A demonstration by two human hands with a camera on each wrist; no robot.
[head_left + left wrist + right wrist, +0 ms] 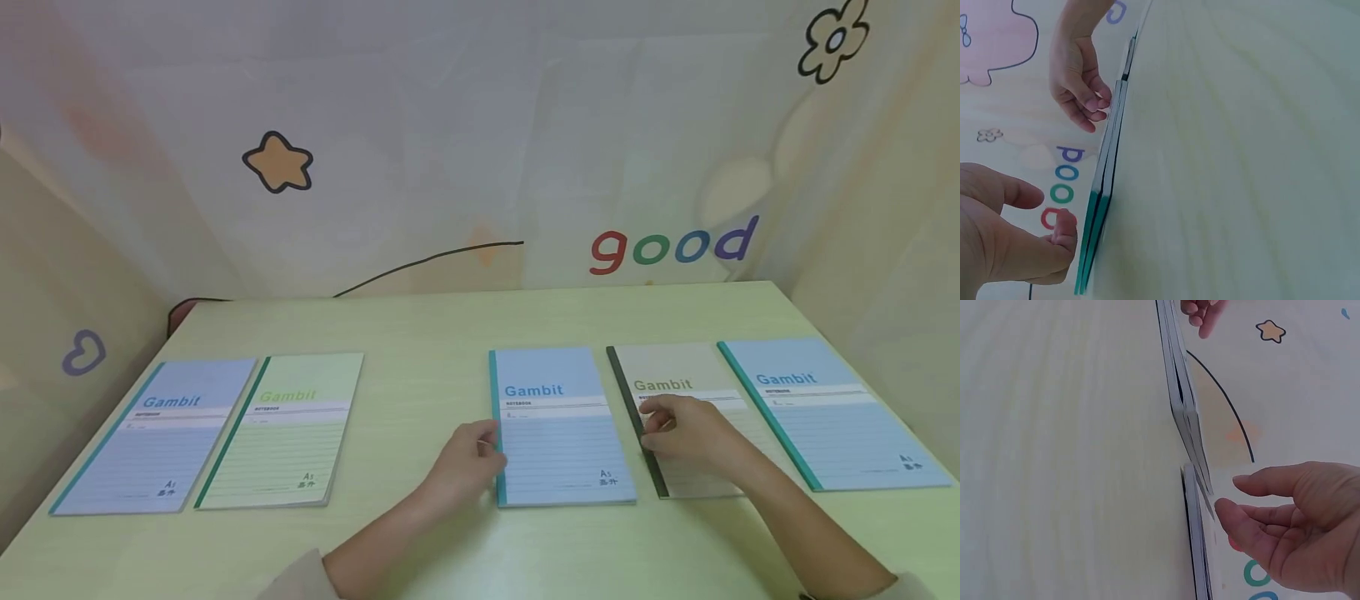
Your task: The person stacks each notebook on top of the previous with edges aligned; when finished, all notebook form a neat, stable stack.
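My left hand (468, 462) is beside the teal spine of a blue notebook (558, 442), its fingers loosely bent and holding nothing. In the left wrist view, this blue notebook appears as two stacked notebooks (1107, 156) with teal spines, and my left hand (1019, 237) is next to them. Over a beige notebook (667, 367) with a black spine is my right hand (693, 433), which hides part of its cover. The right wrist view shows the right hand (1297, 525) with thumb and fingers parted and nothing between them. Whether fingertips touch either notebook I cannot tell.
Another blue notebook (832, 417) with a teal spine lies at the far right. On the left side lie a bluish-purple notebook (168, 442) and a green notebook (288, 442). All rest on a pale table (420, 333), backed by a patterned curtain (420, 167).
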